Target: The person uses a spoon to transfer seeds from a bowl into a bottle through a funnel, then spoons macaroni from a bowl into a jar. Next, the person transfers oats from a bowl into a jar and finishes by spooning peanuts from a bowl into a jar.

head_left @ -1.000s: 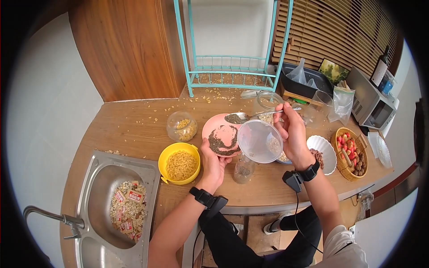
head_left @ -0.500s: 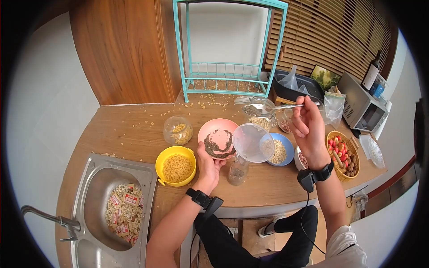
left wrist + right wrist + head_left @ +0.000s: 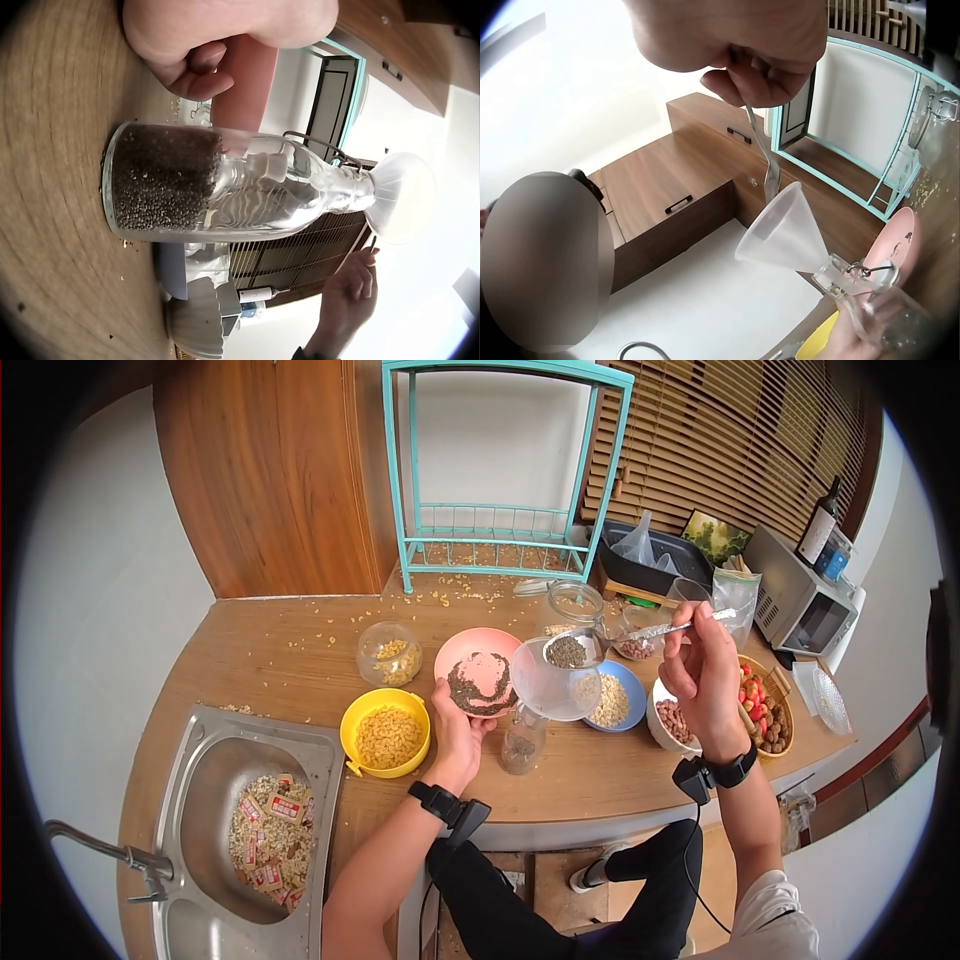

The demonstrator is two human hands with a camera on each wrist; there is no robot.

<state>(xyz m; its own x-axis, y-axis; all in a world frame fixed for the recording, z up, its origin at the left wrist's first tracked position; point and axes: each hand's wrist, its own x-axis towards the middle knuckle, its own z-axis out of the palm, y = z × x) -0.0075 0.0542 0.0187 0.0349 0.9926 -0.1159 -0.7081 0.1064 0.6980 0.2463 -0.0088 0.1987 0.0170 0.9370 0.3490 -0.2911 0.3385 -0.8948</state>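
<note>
My left hand (image 3: pixel 458 745) grips the near edge of a pink bowl (image 3: pixel 449 652) with dark seeds spread in it. My right hand (image 3: pixel 708 685) pinches the handle of a metal spoon (image 3: pixel 655 631), whose bowl, heaped with dark seeds, is over a translucent funnel (image 3: pixel 560 698). That funnel stands in the neck of a clear glass bottle (image 3: pixel 522 746). In the left wrist view the bottle (image 3: pixel 262 187) holds dark seeds (image 3: pixel 161 180) in its lower part. The right wrist view shows the spoon (image 3: pixel 772 176) at the mouth of the funnel (image 3: pixel 786 236).
Left of the pink bowl are a yellow bowl of pasta (image 3: pixel 388 738) and a round glass jar (image 3: pixel 388 656). To the right lie a blue plate (image 3: pixel 632 690), a white bowl (image 3: pixel 660 710) and a basket (image 3: pixel 780 710). A turquoise rack (image 3: pixel 400 480) stands behind; a sink (image 3: pixel 330 780) is at left.
My right hand has lifted the spoon of seeds from above the pink bowl, moved right, and brought the spoon over the funnel. My left hand still grips the pink bowl. The head view has shifted slightly.
</note>
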